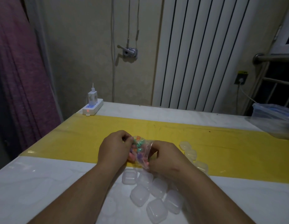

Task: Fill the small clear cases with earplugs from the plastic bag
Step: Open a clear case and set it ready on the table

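Stretching away to the far wall, a white table crossed by a broad yellow band leaves bare surface to the left of the person's arms and on the band beyond the hands. Its left edge drops off beside a purple curtain. A white power strip sits at the far left corner, and a clear plastic tub crowds the right edge. Held just above the band's near edge, at mid-table, is the plastic bag, thin, clear and crumpled. Its long axis runs roughly from the person toward the wall; which end is the mouth cannot be told. The left hand, fingers curled, grips the bag's left side, while the right hand pinches bunched plastic on the right. A cluster of small clear cases, rounded and lids down, lies between the forearms, with more cases in a line to the right. Earplugs in pink, green, orange and purple show through the film.
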